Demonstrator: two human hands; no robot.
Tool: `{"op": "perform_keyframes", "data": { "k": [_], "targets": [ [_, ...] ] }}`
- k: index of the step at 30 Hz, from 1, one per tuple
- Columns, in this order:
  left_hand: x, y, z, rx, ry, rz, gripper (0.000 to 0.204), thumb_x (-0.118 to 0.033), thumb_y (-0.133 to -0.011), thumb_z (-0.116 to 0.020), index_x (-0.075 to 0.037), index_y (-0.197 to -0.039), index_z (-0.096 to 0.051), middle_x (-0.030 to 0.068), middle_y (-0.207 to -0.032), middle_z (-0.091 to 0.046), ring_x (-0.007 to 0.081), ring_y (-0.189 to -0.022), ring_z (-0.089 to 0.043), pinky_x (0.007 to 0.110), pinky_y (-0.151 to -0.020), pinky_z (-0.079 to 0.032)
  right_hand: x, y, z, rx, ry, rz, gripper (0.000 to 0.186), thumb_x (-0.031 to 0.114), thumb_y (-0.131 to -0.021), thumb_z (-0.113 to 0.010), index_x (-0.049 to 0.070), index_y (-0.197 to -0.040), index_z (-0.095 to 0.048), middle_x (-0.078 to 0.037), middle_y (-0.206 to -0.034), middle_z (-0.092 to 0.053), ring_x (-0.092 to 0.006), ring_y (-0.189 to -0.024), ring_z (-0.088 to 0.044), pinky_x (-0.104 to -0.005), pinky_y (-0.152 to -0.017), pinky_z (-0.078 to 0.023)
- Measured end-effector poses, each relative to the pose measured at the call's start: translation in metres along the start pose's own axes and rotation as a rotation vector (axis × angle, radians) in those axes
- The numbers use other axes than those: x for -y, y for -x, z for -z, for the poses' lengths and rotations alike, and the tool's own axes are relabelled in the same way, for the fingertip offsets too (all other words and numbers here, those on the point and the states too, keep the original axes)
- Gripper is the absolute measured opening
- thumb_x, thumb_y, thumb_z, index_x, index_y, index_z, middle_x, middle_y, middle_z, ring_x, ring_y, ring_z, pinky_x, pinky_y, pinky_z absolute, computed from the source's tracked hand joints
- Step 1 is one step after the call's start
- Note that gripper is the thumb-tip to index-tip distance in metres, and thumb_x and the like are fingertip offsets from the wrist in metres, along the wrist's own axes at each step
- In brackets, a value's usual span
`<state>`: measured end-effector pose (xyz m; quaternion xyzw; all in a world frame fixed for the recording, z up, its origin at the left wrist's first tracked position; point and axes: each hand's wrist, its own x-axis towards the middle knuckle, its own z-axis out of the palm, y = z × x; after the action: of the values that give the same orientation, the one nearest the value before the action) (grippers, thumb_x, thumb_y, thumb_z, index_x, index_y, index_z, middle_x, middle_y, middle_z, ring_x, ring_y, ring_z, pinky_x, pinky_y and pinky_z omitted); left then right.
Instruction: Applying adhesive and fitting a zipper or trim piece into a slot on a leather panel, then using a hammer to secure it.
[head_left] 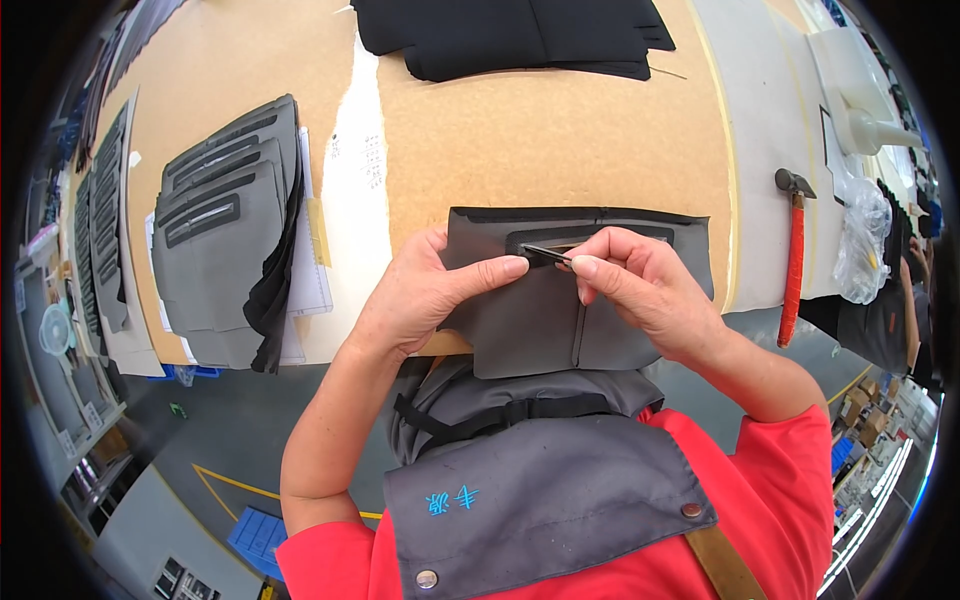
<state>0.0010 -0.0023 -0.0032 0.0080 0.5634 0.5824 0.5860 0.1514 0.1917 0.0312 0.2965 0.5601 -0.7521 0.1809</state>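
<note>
A grey fabric panel (525, 330) with a black top edge and a centre seam lies over the table's near edge, its lower part hanging toward me. Near its top runs a long slot with a black border (655, 234). My left hand (425, 285) grips the panel's left side, thumb on top beside the slot's left end and fingers hidden behind. Between the thumb and fingers of my right hand (645, 285) are dark, slim tweezers (545, 253). Their tips point left and meet the slot's left end, close to my left thumb.
Grey panels with similar slots (215, 260) lie overlapping at the left, over white paper. Black fabric pieces (520, 35) sit at the far side. To the right are a red-handled hammer (792, 250), a clear plastic bag (862, 235) and a whitish bottle (875, 130).
</note>
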Motion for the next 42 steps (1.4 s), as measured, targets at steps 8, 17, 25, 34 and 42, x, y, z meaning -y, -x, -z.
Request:
{"op": "perform_keyframes", "data": {
  "k": [8,17,25,34,42],
  "targets": [
    [0.002,0.0,-0.001,0.021,0.014,-0.009,0.034,-0.01,-0.084,-0.084,0.005,-0.111,-0.069,0.0105,-0.103,-0.074,0.0141,-0.091,-0.07,0.027,-0.081,-0.057,-0.01,-0.001,-0.002,-0.038,-0.018,0.041,0.022,0.026,-0.103,-0.064,0.005,-0.106,-0.066,0.003,-0.085,-0.063,-0.0003,-0.071,-0.046,-0.0192,-0.065,-0.034],
    [0.002,0.002,-0.003,0.016,0.021,-0.017,0.034,-0.01,-0.085,-0.084,0.005,-0.112,-0.069,0.0108,-0.103,-0.074,0.0141,-0.091,-0.07,0.027,-0.081,-0.057,-0.009,0.0,-0.003,-0.029,-0.067,0.014,0.021,0.023,-0.102,-0.064,0.003,-0.105,-0.066,0.002,-0.089,-0.064,-0.0038,-0.085,-0.057,-0.0214,-0.08,-0.044],
    [0.003,0.001,-0.003,0.034,-0.037,-0.033,0.032,-0.012,-0.087,-0.082,0.003,-0.113,-0.07,0.0085,-0.103,-0.074,0.0126,-0.091,-0.069,0.027,-0.081,-0.056,-0.009,-0.001,-0.003,-0.028,-0.077,0.007,0.021,0.023,-0.102,-0.065,0.002,-0.106,-0.066,0.001,-0.09,-0.064,-0.0042,-0.086,-0.057,-0.0216,-0.081,-0.045],
    [0.001,0.002,-0.006,0.015,-0.091,-0.038,0.031,-0.012,-0.087,-0.081,0.003,-0.112,-0.07,0.0074,-0.102,-0.073,0.0122,-0.09,-0.068,0.027,-0.08,-0.055,-0.012,-0.003,-0.001,-0.049,-0.05,0.007,0.021,0.023,-0.101,-0.065,0.002,-0.104,-0.065,0.001,-0.092,-0.064,-0.0051,-0.086,-0.057,-0.0226,-0.082,-0.046],
    [-0.001,0.002,-0.002,-0.027,-0.098,-0.016,0.033,-0.005,-0.081,-0.083,0.002,-0.112,-0.072,0.0091,-0.103,-0.075,0.0141,-0.092,-0.07,0.028,-0.084,-0.056,-0.007,0.001,0.014,-0.125,0.53,0.333,0.024,0.021,-0.099,-0.066,-0.001,-0.107,-0.064,-0.007,-0.091,-0.068,-0.0132,-0.085,-0.063,-0.0291,-0.074,-0.05]
  ]
}}
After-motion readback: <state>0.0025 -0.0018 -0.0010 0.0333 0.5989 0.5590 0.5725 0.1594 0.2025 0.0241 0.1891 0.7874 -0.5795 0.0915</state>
